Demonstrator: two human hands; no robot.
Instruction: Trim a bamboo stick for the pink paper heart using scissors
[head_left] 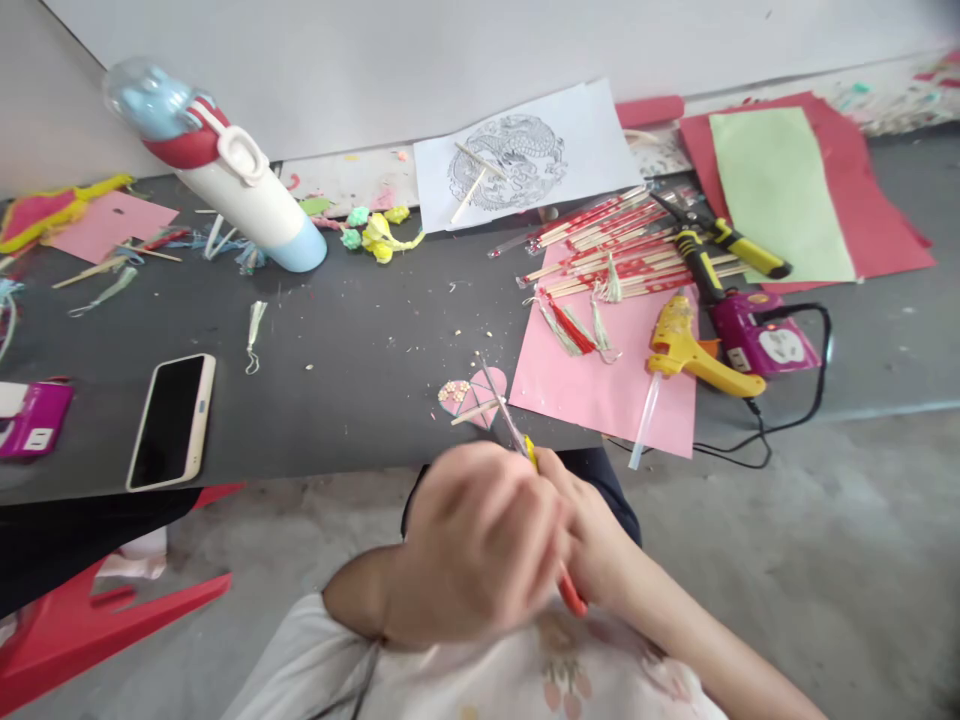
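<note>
At your far left on the table, you have a purple box (37,425), cut by the picture's edge, and near it a phone (172,420) with a dark screen. Behind them stands a bottle (232,200), white with a light-blue base, a red band and a clear cap. Close to the wall (375,70) in front of you lies a white sheet (585,135) with a printed dragon; two thin sticks (469,195) rest upon it. Farther to your right, a green sheet (784,195) lies over a red sheet (885,200). Below the table, at your left, you see a red plastic object (150,620).
</note>
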